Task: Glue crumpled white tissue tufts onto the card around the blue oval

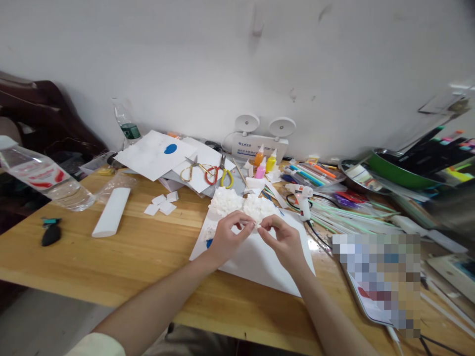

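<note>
My left hand [227, 236] and my right hand [282, 238] meet over a white paper sheet [260, 262] on the wooden table [141, 257]. Both pinch a small white piece [255, 225] between their fingertips. Just beyond the fingers lie two fluffy white paper flowers, one on the left [224, 200] and one on the right [260, 207]. The right flower touches the pinched piece; I cannot tell if they are joined.
Scissors [193, 170] and yellow-handled pliers [224, 175] lie on white papers behind. A white glue gun [302, 198], small paint bottles [265, 160], pens and straws [341, 207] crowd the right. A white folded strip [111, 212], small paper squares [161, 203] and a plastic bottle [44, 178] lie left.
</note>
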{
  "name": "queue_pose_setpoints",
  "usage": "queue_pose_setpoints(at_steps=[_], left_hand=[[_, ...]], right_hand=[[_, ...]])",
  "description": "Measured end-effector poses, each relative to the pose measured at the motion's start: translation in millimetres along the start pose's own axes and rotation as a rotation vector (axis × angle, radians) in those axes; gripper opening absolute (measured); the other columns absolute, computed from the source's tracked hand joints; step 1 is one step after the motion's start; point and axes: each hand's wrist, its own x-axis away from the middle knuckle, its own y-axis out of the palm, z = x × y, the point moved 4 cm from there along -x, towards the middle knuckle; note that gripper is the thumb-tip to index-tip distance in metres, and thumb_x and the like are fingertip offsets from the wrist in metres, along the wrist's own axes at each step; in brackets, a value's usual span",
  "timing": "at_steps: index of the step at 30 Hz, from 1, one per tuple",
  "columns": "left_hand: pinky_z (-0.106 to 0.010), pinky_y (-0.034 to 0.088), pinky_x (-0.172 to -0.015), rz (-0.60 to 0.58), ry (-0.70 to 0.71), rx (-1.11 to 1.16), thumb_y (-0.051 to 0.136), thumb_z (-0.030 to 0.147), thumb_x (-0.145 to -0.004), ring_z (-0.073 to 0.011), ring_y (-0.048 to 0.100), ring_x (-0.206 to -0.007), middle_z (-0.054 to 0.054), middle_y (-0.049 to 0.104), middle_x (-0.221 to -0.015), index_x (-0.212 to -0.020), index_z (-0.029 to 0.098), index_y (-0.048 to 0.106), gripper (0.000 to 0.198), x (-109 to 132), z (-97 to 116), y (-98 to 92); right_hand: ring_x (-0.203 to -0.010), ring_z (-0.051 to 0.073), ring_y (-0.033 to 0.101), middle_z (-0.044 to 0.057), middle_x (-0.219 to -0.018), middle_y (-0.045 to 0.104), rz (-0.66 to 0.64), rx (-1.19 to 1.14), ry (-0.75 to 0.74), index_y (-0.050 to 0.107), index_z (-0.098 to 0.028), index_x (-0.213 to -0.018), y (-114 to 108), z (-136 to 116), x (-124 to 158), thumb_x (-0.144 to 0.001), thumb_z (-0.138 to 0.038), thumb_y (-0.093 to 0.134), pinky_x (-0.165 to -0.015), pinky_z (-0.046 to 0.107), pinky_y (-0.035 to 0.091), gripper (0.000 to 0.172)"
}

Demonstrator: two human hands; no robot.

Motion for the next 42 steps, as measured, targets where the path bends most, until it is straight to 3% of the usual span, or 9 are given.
queue_pose_setpoints(at_steps=[6, 42], left_hand=[[-0.024, 0.043, -0.063, -0.041, 0.005, 0.021, 0.052, 0.025, -0.079, -0.0128, 0.054, -0.07, -0.003, 0.06, -0.074, -0.074, 0.016, 0.06, 0.014, -0.2, 0.4, 2.4], [-0.024, 0.043, -0.065, -0.073, 0.035, 0.041, 0.052, 0.023, -0.078, -0.014, 0.055, -0.073, -0.003, 0.06, -0.075, -0.074, 0.016, 0.059, 0.011, 0.3, 3.5, 1.8]], right_hand=[[-0.069, 0.015, 0.048, 0.002, -0.071, 0.054, -0.075, -0.025, 0.008, 0.056, -0.021, -0.072, 3.6, -3.6, 0.2, -0.076, -0.025, 0.057, -0.066, 0.031, 0.04, 0.006], [-0.067, 0.015, 0.048, 0.001, -0.069, 0.053, -0.103, -0.04, 0.033, 0.056, -0.02, -0.072, -0.8, 1.6, -1.3, -0.076, -0.027, 0.058, -0.066, 0.03, 0.039, 0.008]])
